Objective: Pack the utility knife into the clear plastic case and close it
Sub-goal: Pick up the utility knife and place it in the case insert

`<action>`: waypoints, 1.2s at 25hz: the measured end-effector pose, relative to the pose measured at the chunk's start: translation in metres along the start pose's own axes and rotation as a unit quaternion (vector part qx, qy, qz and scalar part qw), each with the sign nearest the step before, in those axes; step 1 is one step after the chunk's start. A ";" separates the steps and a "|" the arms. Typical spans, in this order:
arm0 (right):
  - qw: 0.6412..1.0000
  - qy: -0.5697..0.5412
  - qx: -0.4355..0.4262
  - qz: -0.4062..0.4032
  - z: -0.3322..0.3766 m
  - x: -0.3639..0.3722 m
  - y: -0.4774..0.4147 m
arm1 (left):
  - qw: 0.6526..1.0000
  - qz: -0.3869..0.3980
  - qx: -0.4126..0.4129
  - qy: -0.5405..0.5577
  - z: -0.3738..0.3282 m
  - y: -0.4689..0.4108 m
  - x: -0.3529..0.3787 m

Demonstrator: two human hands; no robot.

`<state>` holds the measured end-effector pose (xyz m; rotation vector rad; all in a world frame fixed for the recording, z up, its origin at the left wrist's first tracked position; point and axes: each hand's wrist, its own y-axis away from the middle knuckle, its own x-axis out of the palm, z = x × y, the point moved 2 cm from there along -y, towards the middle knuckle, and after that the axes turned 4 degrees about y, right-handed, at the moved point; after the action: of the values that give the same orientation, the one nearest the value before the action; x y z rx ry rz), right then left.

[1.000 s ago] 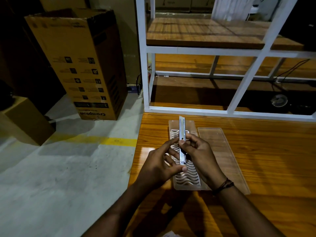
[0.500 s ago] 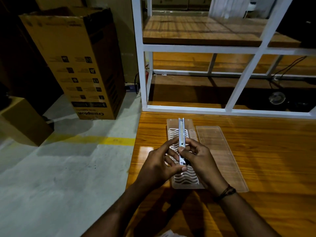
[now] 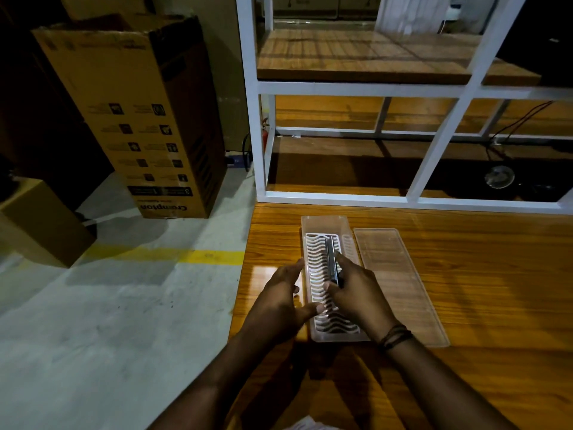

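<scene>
The clear plastic case (image 3: 322,220) lies open on the wooden table, with a white wavy insert inside. Its clear lid (image 3: 400,283) lies flat on the table to the right of it. The utility knife (image 3: 330,257), slim and metallic, is held lengthwise low over the insert by my right hand (image 3: 356,293); its near end is hidden by the fingers. My left hand (image 3: 279,302) is on the case's left side with fingers spread, the thumb touching the insert, holding nothing.
The wooden table (image 3: 465,274) ends at its left edge beside the case. A white metal shelf frame (image 3: 260,125) stands along the table's far edge. A tall cardboard box (image 3: 139,119) and a smaller box (image 3: 37,225) stand on the concrete floor to the left.
The knife has been lowered from a raised, tilted position down toward the insert. My left hand has let go of it and moved to the case's left side.
</scene>
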<state>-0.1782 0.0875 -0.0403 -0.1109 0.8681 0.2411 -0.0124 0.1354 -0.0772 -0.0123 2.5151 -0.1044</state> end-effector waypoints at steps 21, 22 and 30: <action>0.981 0.132 0.088 0.110 0.006 0.022 -0.010 | 0.998 0.040 -0.036 0.031 -0.008 0.001 -0.002; 0.983 0.131 0.078 0.101 0.007 0.020 -0.009 | 0.998 0.041 -0.035 0.035 -0.009 0.002 -0.002; 0.981 0.091 0.033 -0.165 -0.026 -0.040 -0.005 | 0.999 0.025 -0.023 0.016 -0.014 0.005 -0.004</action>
<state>-0.2216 0.0713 -0.0261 -0.2162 1.0241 -0.1103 -0.0171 0.1418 -0.0636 0.0349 2.5471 -0.0271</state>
